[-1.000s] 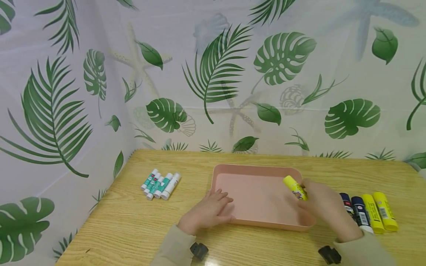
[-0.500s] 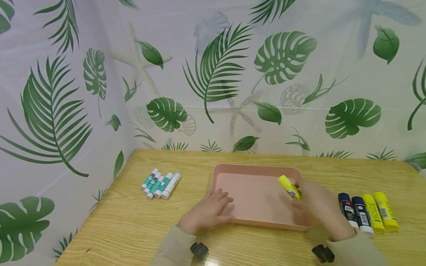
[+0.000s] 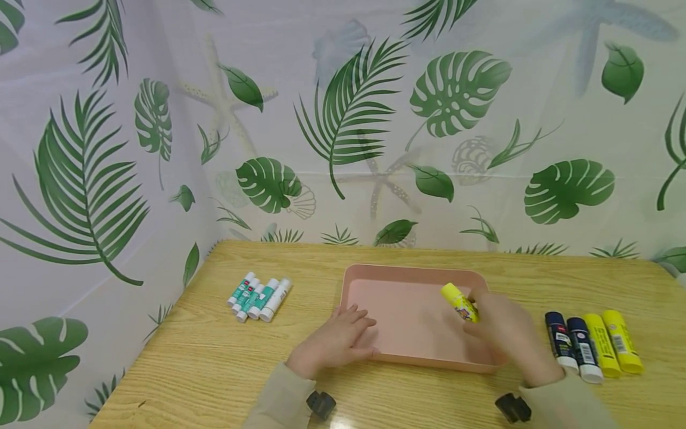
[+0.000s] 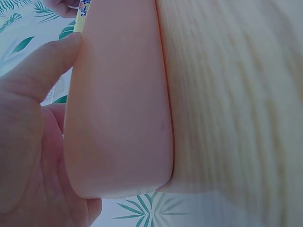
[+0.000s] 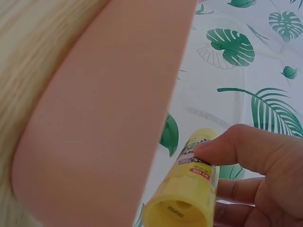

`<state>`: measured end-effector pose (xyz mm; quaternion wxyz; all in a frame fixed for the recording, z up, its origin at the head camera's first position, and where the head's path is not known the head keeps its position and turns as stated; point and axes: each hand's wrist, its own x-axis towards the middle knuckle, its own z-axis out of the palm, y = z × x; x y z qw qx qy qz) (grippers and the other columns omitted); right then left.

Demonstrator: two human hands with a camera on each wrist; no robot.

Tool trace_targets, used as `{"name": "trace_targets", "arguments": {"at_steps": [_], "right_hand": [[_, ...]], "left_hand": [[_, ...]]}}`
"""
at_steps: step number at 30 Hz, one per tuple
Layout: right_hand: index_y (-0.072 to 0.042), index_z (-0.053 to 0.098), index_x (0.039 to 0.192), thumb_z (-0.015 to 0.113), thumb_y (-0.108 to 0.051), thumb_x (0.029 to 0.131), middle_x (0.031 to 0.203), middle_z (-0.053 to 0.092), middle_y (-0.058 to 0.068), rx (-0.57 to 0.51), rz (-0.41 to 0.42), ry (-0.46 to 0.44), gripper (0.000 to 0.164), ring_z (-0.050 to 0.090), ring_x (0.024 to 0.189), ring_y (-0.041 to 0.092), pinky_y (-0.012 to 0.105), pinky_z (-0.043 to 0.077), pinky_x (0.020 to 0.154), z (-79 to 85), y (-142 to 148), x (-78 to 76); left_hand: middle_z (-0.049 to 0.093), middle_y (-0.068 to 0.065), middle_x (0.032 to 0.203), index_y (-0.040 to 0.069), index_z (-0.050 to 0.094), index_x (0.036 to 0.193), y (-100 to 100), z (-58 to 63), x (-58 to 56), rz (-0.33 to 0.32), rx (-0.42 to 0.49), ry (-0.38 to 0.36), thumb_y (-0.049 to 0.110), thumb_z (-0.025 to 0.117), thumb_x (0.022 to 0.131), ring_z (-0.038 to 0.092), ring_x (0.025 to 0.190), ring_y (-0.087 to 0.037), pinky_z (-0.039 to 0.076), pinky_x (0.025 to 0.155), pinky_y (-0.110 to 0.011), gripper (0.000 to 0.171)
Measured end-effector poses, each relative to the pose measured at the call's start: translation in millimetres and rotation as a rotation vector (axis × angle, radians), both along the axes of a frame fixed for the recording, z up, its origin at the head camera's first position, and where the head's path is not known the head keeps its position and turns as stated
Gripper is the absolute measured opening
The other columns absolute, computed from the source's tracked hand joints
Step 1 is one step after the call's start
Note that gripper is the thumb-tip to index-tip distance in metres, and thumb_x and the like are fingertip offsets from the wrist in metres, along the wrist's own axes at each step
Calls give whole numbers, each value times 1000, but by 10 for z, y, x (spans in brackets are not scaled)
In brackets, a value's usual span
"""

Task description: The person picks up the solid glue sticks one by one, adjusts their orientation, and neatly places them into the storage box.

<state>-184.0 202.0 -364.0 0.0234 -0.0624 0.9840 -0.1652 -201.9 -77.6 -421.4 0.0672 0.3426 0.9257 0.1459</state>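
A leaf-printed cloth [image 3: 482,30] is hung behind and to the left of a wood-grained table [image 3: 214,369]. At the right hand [image 3: 504,328], a yellow glue stick [image 3: 458,302] is found pinched between thumb and fingers. The stick is projected from the grip toward the upper left of the frame, its long axis slanted from upper left to lower right. It is held over the right part of the pink tray [image 3: 396,304], lower centre; contact with the tray floor cannot be confirmed. The right hand is clearly the nearer. The left hand [image 3: 337,339] is laid at the tray's left end, fingers spread, thumb at the front rim; no firm grasp is shown. Farther out, navy and yellow sticks [image 3: 601,345] are lined up at lower right, and smaller green-and-white sticks [image 3: 261,301] are grouped left of centre.
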Motion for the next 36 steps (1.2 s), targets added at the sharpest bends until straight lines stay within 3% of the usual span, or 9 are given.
{"name": "trace_targets", "arguments": {"at_steps": [22,36], "right_hand": [[4,51,96,70,-15,71,71,52,4,-24,0,-3,37,47,59,17,31,38,48,-90,-90,-28],[-1,49,88,64,-30,80,64,46,2,-45,16,39,33,43,52,15,28,35,44,-188,-114,-8]], "left_hand": [[37,-11,135,10,48,126,2,28,16,-2,9,5,45,49,87,22,129,-26,14,103,-47,53],[40,-12,134,10,48,125,2,43,23,-15,16,21,47,49,86,25,128,-28,16,103,-47,53]]}}
